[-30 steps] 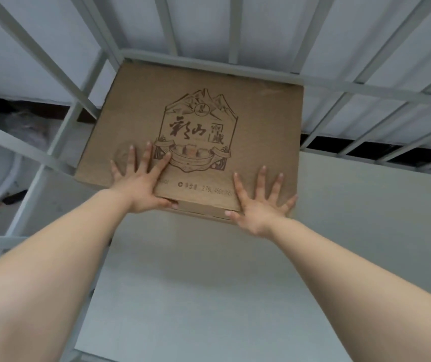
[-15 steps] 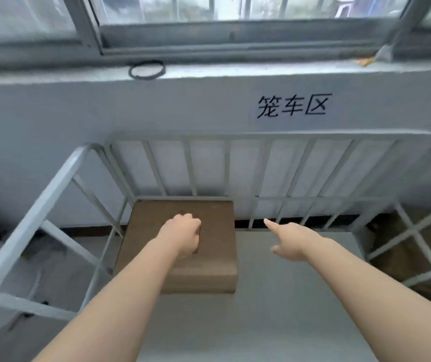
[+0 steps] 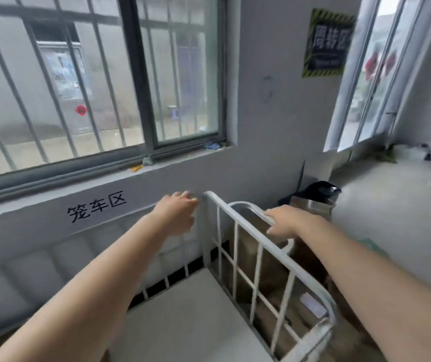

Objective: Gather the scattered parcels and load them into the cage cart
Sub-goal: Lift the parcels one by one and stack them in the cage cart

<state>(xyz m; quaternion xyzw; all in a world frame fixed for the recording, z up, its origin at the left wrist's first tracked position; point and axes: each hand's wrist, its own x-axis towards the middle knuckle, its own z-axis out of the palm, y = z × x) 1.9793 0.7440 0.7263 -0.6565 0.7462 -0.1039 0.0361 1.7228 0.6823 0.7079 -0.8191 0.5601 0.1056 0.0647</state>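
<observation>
Hands came off the box parked in the cart's back corner half a second ago. Head swung right, so that box was out of shot. Left hand (image 3: 176, 212) hung in the air near the top corner of the cage cart (image 3: 308, 281), fingers loosely curled, gripping nothing. Right hand (image 3: 291, 220) was out over the cart's looped handle (image 3: 248, 204), fingers mostly straight and close together, also empty; couldn't tell whether it touched the handle. Remaining parcels (image 3: 264, 270) sat outside the cart, stacked just beyond its right side rail, between the rail and a concrete ledge (image 3: 392, 210). One lower parcel showed a white label (image 3: 312, 305).

Judgement: brown cardboard, so stiff and grippy, probably light to moderate — a two-hand job by the look of them. Take hold on opposite side edges or under the bottom corners, not on taped seams or the label, which would be slicker. Gap next to the bars was tight — lift straight up before swinging over the rail, or a corner could snag.
</observation>
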